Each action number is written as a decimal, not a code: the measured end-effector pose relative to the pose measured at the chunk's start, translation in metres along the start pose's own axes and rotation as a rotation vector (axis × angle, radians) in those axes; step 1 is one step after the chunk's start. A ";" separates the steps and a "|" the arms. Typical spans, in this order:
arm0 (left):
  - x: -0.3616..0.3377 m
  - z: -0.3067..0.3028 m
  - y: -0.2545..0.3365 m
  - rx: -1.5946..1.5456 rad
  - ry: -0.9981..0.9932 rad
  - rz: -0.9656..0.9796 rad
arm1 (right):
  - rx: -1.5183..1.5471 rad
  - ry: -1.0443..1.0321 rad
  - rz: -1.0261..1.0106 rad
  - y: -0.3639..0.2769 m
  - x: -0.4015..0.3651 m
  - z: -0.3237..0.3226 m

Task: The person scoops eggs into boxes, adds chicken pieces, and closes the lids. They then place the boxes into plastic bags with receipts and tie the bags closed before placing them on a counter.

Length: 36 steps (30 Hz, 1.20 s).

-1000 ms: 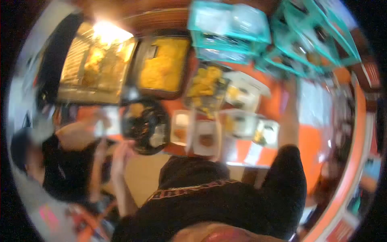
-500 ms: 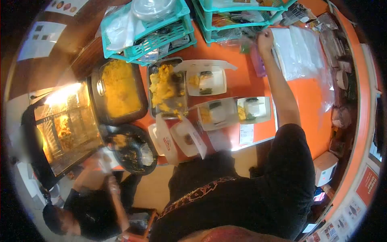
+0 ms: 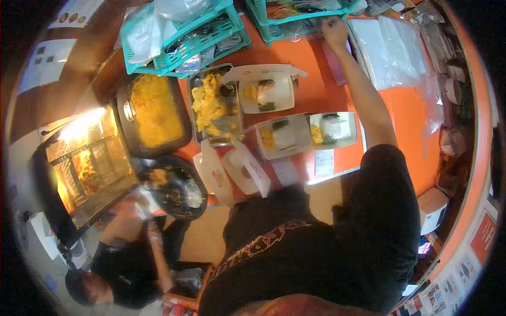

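Note:
My right hand [image 3: 335,34] is stretched out to the lower front corner of a teal basket rack [image 3: 263,31]. Its fingers look curled, and whatever is between them is too dark and small to make out. Clear plastic packets lie in the rack beside it. Just below the hand is a purple object [image 3: 333,66], and a stack of clear plastic bags [image 3: 377,52] lies to its right. My left hand is out of view. Open white takeaway boxes stand before me: one box [image 3: 287,100] at the back and another box [image 3: 345,137] hold yellow food and dark pieces.
A metal tray [image 3: 219,138] holds yellow chunks; a dark tray [image 3: 187,131] holds a yellow mass. Nearby are a black pan [image 3: 168,203], a lit display case [image 3: 87,174], another teal rack [image 3: 182,66] and paper slips [image 3: 324,163]. A co-worker [image 3: 124,274] works at lower left.
My right hand has moved up and slightly left, from beside the plastic bags to the rack's corner. The view has shifted a little. The co-worker's hands remain near the black pan.

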<state>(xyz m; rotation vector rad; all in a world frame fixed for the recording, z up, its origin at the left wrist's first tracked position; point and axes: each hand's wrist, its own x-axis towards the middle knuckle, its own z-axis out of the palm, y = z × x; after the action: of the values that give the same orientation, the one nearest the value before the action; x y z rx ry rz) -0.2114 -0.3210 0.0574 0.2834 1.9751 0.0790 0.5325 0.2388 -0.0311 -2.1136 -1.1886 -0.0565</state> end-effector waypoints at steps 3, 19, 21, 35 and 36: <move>-0.001 -0.002 -0.006 0.003 0.006 -0.010 | 0.475 0.425 -0.250 -0.031 -0.048 -0.049; 0.027 0.004 -0.011 0.404 0.195 0.270 | 0.176 -1.211 -0.432 -0.005 -0.093 -0.001; 0.025 0.005 0.030 0.518 0.435 0.467 | -0.083 -1.029 -0.387 -0.018 -0.079 -0.038; -0.086 0.049 0.223 -0.110 0.112 1.163 | 0.710 -1.189 -0.100 -0.277 -0.386 -0.204; -0.090 0.047 0.230 -0.084 0.185 1.159 | 0.735 -1.086 0.013 -0.261 -0.386 -0.203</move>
<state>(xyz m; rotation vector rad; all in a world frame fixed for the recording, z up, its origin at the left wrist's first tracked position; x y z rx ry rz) -0.0965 -0.1227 0.1604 1.3611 1.7297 0.9442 0.1677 -0.0778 0.1282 -1.4189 -1.4241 1.4516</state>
